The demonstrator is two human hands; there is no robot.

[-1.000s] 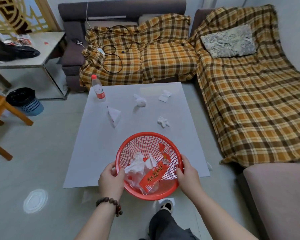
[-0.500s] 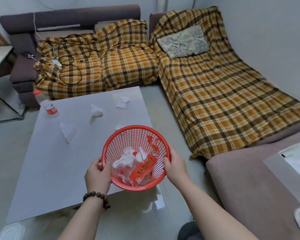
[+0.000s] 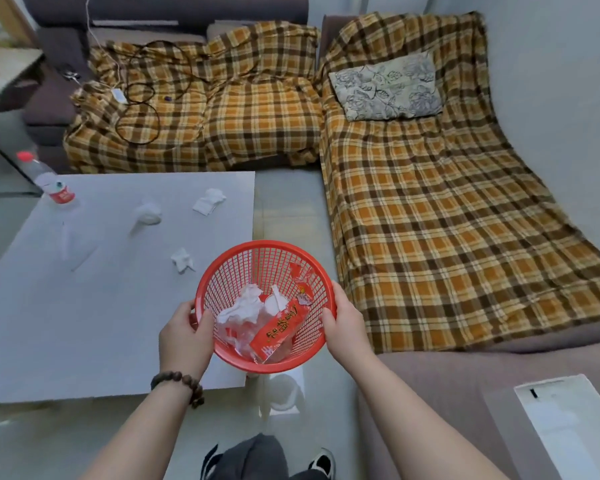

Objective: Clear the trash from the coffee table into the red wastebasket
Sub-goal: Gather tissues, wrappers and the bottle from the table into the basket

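Trash still lies on the coffee table (image 3: 84, 323): 3 crumpled tissues (image 3: 182, 259) (image 3: 209, 201) (image 3: 148, 213) toward 11 o'clock of the red wastebasket (image 3: 312, 271), and a water bottle (image 3: 51, 183) at the table's far-left corner. In the head view the wastebasket is held above the table's right edge. Its rim is gripped at 9 o'clock by the left hand (image 3: 184, 336) and at 3 o'clock by the right hand (image 3: 347, 325). Inside are seen white tissue (image 3: 243, 306) and a red wrapper (image 3: 281, 329). A plaid-covered sofa (image 3: 430, 220) stands at 2 o'clock.
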